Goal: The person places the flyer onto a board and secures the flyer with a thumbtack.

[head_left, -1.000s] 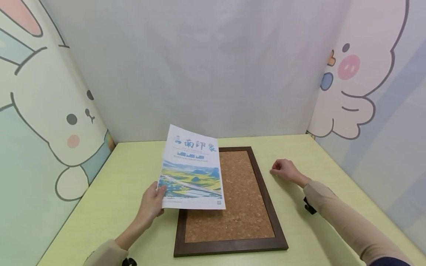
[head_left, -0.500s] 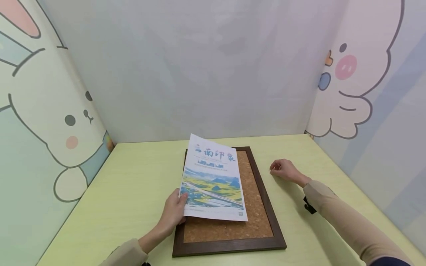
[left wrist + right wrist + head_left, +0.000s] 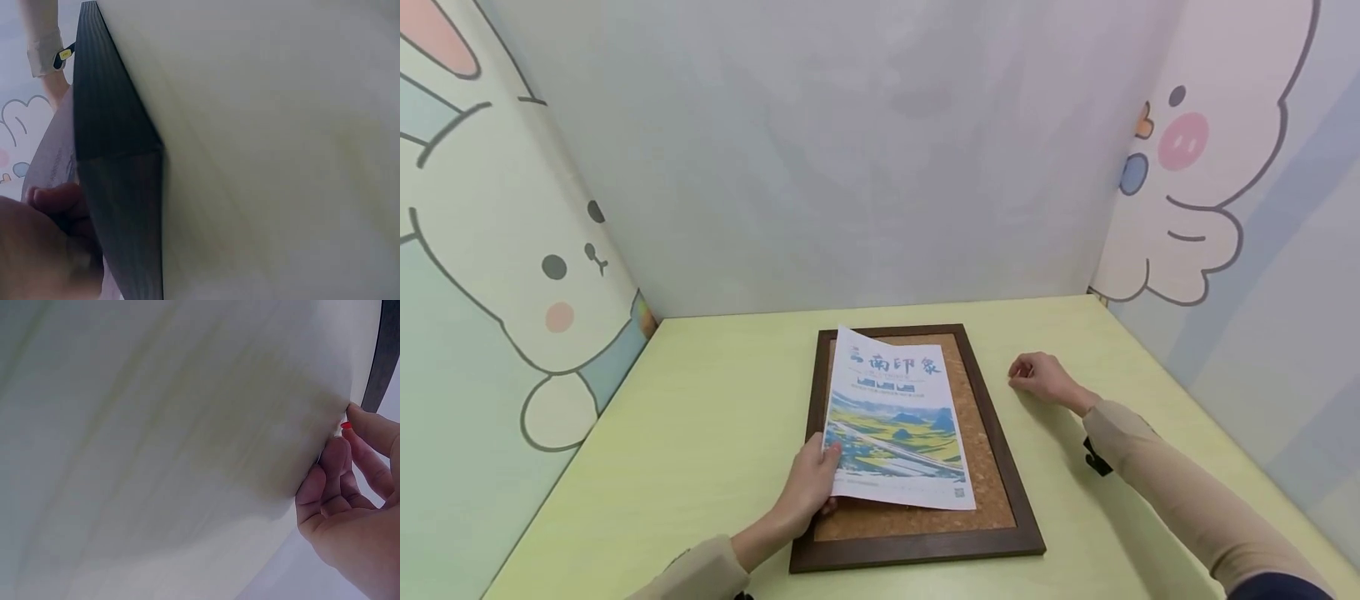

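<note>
My left hand grips the lower left edge of a printed poster, thumb on its face. The sheet has large blue lettering over a painted landscape, and its upper left corner bends up. It lies over the corkboard, covering much of the cork. In the left wrist view, the left hand's curled fingers show beside the dark frame edge. My right hand rests on the table right of the board. Between its thumb and finger it pinches a small red push pin, mostly hidden.
The pale yellow-green table extends around the corkboard on all sides. A grey wall panel stands behind it. Side panels carry a cartoon rabbit at left and a white cartoon figure at right.
My left hand has carried the poster to the right and lower, from over the board's left side to over the cork. My right hand has stayed in place.
</note>
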Action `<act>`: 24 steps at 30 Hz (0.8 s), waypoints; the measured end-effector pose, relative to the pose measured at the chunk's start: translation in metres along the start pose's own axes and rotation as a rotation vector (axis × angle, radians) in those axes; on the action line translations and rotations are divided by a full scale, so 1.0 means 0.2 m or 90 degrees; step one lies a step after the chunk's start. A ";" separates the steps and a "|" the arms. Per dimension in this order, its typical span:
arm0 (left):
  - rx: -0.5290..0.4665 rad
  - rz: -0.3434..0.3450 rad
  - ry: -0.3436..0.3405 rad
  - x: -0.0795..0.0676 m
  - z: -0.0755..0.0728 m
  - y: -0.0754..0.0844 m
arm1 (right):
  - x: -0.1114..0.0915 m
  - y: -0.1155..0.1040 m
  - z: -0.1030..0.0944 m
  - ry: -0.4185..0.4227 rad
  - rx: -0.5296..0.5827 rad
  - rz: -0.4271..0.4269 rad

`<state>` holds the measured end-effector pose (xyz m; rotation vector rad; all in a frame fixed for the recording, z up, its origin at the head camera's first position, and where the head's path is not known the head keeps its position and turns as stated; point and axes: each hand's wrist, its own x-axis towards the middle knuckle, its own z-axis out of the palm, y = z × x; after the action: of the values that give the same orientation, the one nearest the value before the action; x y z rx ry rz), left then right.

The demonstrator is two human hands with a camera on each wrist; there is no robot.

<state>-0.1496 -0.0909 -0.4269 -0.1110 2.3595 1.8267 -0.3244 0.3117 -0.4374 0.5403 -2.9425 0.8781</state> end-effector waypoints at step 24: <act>0.422 0.083 -0.104 0.07 -0.15 0.11 | 0.02 0.00 -0.02 -0.027 0.016 0.012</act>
<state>-0.1689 -0.1135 -0.4008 0.2640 2.7484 0.9573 -0.3278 0.3125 -0.4337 0.5413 -2.9834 0.9168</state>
